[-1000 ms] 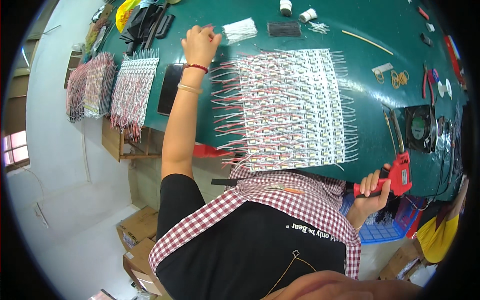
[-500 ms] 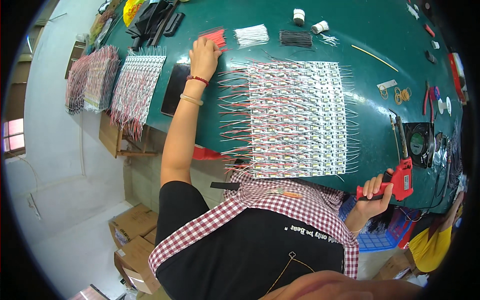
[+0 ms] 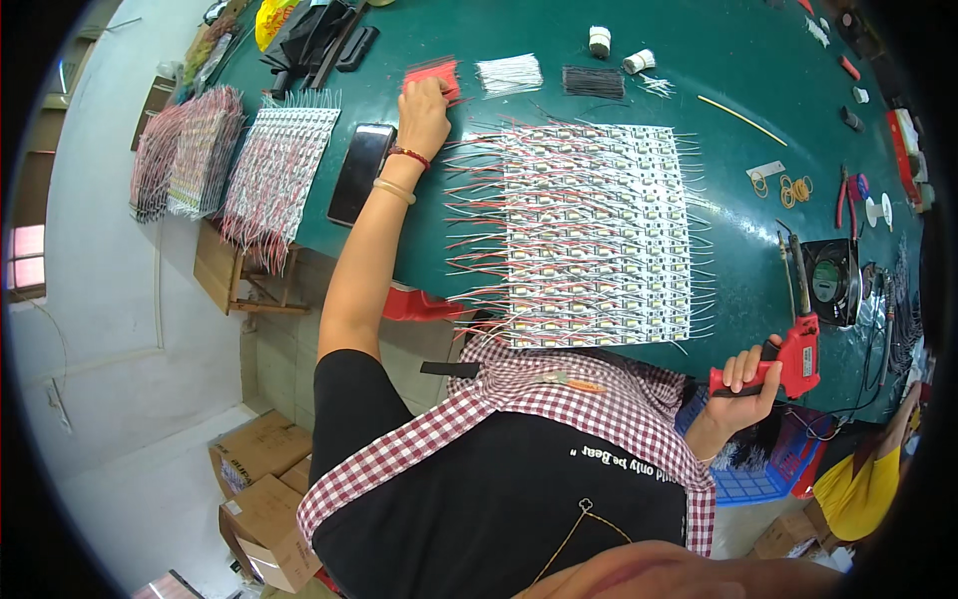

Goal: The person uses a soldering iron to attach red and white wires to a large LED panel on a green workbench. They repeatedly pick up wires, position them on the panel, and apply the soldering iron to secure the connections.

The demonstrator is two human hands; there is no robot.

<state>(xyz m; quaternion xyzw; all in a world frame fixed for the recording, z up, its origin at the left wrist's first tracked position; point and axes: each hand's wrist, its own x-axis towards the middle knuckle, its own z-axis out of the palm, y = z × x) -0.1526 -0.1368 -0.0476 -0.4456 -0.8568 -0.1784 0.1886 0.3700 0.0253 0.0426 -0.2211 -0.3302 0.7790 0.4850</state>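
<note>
Now left hand (image 3: 424, 108) pinching red wire bundle (image 3: 431, 72) at far tabletop (image 3: 699, 50) edge; right hand (image 3: 743, 384) clamped on red soldering gun (image 3: 793, 349), tip pointing away.

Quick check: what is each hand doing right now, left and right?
Left hand: fingers curled on the bundle of red wires at the far edge of the mat.
Right hand: closed around the red soldering gun.

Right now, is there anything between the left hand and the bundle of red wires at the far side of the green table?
Nothing visible. The left hand already rests on the red wire bundle, its fingers touching it. The black phone lies beside the forearm, not in the path.
</note>
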